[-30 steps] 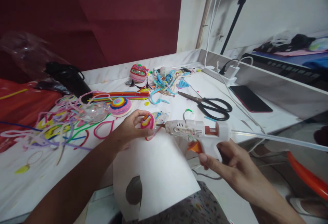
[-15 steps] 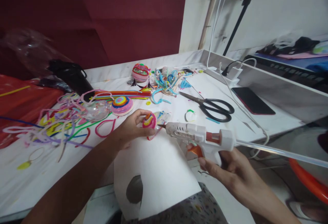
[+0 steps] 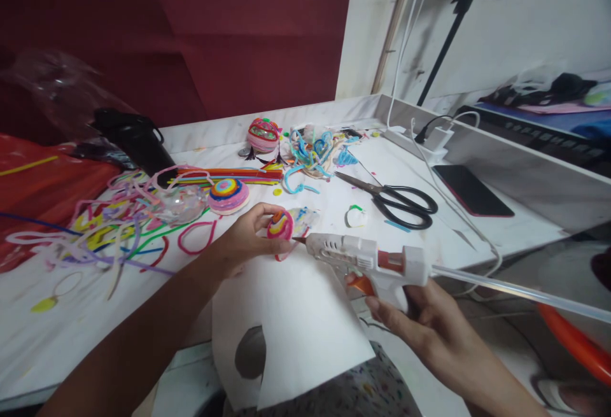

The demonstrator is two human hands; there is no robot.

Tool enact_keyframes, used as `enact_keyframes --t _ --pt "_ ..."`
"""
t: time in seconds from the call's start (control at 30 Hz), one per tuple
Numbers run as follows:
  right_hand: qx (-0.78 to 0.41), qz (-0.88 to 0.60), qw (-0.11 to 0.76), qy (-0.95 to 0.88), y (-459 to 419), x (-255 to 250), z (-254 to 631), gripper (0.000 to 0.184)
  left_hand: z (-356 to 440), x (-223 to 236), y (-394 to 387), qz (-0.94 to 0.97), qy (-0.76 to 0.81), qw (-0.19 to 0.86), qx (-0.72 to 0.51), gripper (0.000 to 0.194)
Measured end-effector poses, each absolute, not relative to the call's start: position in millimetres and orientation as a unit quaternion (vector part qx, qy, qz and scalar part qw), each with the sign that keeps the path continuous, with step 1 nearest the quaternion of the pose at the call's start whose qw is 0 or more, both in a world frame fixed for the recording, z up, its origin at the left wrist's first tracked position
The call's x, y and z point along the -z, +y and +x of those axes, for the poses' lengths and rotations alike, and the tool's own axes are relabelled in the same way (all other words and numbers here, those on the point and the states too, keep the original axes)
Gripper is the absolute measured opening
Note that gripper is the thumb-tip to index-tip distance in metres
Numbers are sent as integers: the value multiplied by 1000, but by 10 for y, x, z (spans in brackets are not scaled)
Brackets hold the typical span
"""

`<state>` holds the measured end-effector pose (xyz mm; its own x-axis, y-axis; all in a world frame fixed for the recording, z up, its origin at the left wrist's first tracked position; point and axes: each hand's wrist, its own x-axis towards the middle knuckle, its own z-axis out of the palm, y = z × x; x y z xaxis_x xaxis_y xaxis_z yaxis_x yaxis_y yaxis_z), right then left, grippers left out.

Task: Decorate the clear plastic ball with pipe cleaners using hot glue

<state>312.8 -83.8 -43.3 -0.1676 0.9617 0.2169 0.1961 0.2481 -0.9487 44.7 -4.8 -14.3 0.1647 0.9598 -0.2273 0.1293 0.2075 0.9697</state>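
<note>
Between the thumb and fingers of my left hand [image 3: 248, 239] is a small coiled pipe-cleaner piece [image 3: 280, 225] in pink, orange and yellow. My right hand [image 3: 424, 321] grips a white hot glue gun [image 3: 348, 251] by its handle, near the orange trigger [image 3: 361, 284]. The nozzle points left, right beside the coiled piece; whether it touches I cannot tell. A clear glue stick [image 3: 515, 291] sticks out of the gun's back end. Below both hands hangs a white sheet [image 3: 305, 328] with a round hole, over the table's front edge.
Black-handled scissors [image 3: 403, 204] and a phone [image 3: 472, 190] lie to the right, by a power strip [image 3: 422, 143]. Loose pipe cleaners [image 3: 119, 232] are tangled at the left, beside a striped pipe-cleaner dome [image 3: 228, 196]. A decorated ball [image 3: 263, 135] and blue scraps [image 3: 312, 153] sit further back.
The glue gun has shifted slightly left and down, its nozzle tip now closer to the coiled piece. My left hand keeps its hold almost unmoved.
</note>
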Motion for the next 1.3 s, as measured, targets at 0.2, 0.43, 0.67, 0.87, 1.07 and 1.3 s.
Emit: enact_keyframes --t 0.2,0.43,0.67,0.87,1.07,1.3 --pt "-415 -453 456 -644 -843 436 3106 9 458 138 -56 513 531 563 -371 73" --pt "-415 -450 461 -643 -850 410 3090 12 484 124 -67 508 540 559 -371 73" --pt "-392 -458 459 -652 -867 392 3093 3 492 121 -63 504 537 561 -378 72" --pt "-350 -478 441 -674 -894 427 3122 4 499 106 -67 495 545 566 -371 74" --pt "-348 -489 419 -682 -926 473 3145 20 504 114 -81 497 532 569 -382 69" --pt "-371 -507 394 -671 -955 541 3188 23 508 120 -72 497 540 569 -370 73"
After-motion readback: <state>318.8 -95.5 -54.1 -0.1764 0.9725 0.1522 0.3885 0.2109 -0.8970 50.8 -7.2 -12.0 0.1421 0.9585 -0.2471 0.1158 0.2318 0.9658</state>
